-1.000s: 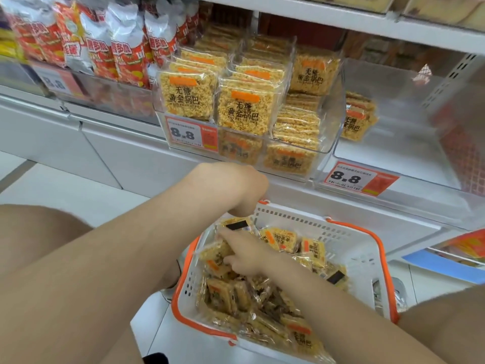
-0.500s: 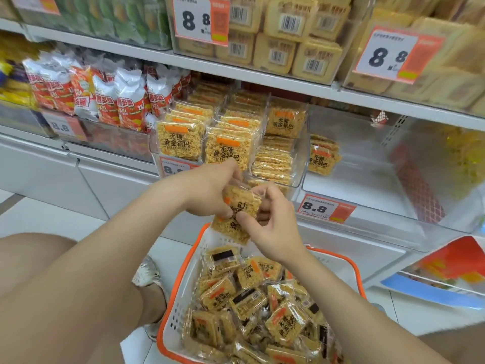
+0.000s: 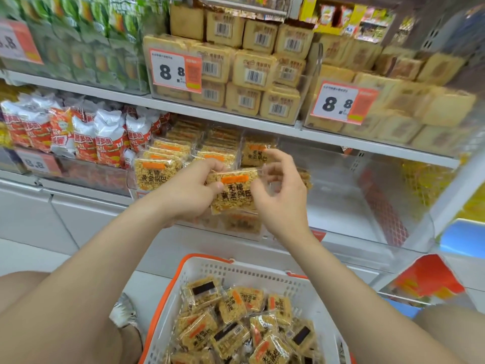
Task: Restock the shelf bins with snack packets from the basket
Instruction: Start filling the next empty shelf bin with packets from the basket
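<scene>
I hold a clear snack packet (image 3: pixel 233 191) of yellow puffed rice with an orange label upright in front of the middle shelf. My left hand (image 3: pixel 189 193) grips its left side, thumb on the front. My right hand (image 3: pixel 280 195) pinches its right edge with curled fingers, the index finger raised. Behind it is the clear shelf bin (image 3: pixel 132 179), stocked with rows of the same packets (image 3: pixel 157 172). Below, the white basket with an orange rim (image 3: pixel 210 262) holds several more packets (image 3: pixel 236 327).
To the right is a clear bin (image 3: pixel 354 206), with only a few packets at its back. Red-and-white bags (image 3: pixel 86 137) fill the bin on the left. Beige boxed snacks (image 3: pixel 252 74) and 8.8 price tags (image 3: pixel 174 70) are on the shelf above. A shoe (image 3: pixel 123 313) stands beside the basket.
My right hand took a packet out of the basket, and both hands raised it to the shelf bin. The view tilted up, showing the upper shelf.
</scene>
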Demonstrator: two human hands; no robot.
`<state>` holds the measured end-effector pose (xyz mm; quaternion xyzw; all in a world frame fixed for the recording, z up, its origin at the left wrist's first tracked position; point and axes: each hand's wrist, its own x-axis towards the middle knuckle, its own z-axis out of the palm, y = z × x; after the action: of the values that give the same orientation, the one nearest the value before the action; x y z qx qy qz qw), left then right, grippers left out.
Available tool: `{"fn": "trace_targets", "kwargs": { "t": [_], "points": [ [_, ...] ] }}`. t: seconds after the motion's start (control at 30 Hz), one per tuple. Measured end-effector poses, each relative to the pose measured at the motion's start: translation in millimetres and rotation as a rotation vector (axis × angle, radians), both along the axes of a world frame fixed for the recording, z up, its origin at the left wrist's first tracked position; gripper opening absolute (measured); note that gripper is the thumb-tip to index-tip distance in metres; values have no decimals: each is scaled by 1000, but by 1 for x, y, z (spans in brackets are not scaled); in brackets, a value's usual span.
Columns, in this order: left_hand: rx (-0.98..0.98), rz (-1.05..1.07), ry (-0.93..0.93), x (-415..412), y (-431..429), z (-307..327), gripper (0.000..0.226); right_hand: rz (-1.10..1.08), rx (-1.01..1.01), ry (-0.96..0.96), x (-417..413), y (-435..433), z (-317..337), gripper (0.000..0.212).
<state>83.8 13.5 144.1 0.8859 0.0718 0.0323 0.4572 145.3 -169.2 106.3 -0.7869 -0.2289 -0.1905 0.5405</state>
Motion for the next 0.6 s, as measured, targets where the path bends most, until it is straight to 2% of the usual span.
{"fn": "trace_targets", "kwargs": {
  "t": [0.13, 0.27, 0.4, 0.47, 0.53, 0.6],
  "points": [
    [95, -53, -69, 10, -4, 8, 33, 2, -404, -204, 19, 2, 13, 29],
    [250, -50, -111, 20, -4, 14, 34, 57, -716, -295, 34, 1, 23, 35],
    [299, 7, -172, 35, 1, 7, 28, 132, -746, -272, 50, -5, 21, 30],
    [333, 50, -222, 41, 1, 5, 42, 51, -666, -296, 57, -9, 15, 24],
    [473, 61, -252, 47, 2, 2, 65, -62, -572, -305, 64, -10, 10, 23],
    [618, 43, -227, 51, 1, 0, 73, -178, -558, -351, 71, -8, 7, 23]
  ]
}}
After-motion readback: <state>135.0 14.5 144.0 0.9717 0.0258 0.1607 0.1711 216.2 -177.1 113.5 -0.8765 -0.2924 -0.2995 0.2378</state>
